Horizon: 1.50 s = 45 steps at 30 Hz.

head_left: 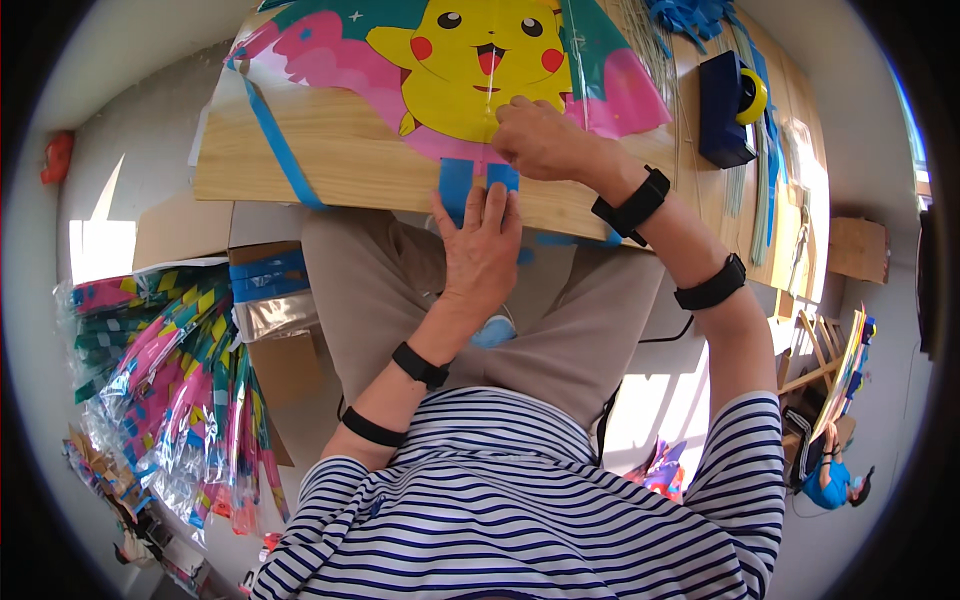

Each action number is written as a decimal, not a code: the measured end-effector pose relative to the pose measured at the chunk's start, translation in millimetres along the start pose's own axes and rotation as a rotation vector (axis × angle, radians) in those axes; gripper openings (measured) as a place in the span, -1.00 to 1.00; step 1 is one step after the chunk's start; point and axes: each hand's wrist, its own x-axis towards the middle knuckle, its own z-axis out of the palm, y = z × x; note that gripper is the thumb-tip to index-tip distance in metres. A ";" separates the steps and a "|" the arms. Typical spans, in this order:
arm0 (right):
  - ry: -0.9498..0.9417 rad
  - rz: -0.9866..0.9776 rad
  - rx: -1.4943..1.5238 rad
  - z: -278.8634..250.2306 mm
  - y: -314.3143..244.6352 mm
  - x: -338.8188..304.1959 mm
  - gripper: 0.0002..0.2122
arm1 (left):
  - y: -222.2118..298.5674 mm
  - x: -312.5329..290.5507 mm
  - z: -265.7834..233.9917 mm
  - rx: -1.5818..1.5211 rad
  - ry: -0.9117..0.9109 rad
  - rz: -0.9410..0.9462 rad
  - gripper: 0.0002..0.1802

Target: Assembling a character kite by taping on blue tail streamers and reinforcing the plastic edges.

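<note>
A kite point(375, 75) printed with a yellow cartoon figure on pink and green lies on the wooden table point(370, 150). At its lower tip, two blue strips point(456, 186) hang toward the near table edge. My left hand point(480, 240) rests on these strips, its fingers stretched out and pointing away from me. Just above, over the lower part of the figure, is my right hand point(545, 140). Its fingers are curled together near the kite's centre line, and what they pinch, if anything, is hidden.
On the right of the table stands a dark blue tape dispenser point(722, 110) with a yellow roll, beside thin rods point(738, 195) and blue ribbon point(695, 15). Many folded colourful kites in clear plastic point(185, 380) lie at lower left. A person in blue point(828, 485) is at far right.
</note>
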 end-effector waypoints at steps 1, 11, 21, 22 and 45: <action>-0.009 -0.022 -0.022 1.2 0.7 1.0 -0.96 | 0.0 0.0 0.7 -0.002 0.004 0.001 -0.28; -0.038 -0.014 -0.028 -0.2 -2.4 5.6 -0.95 | 0.4 -1.4 4.4 -0.004 0.021 0.001 -0.28; -0.032 -0.020 -0.034 3.2 -1.1 7.9 -0.95 | 1.4 -1.3 2.9 -0.011 0.025 0.018 -0.33; -0.032 -0.019 -0.034 3.3 -1.4 8.1 -0.95 | 1.3 -1.5 2.9 -0.018 0.027 0.020 -0.33; -0.056 -0.006 -0.058 6.1 1.2 12.2 -0.95 | -1.2 3.5 2.5 -0.046 0.042 0.029 -0.30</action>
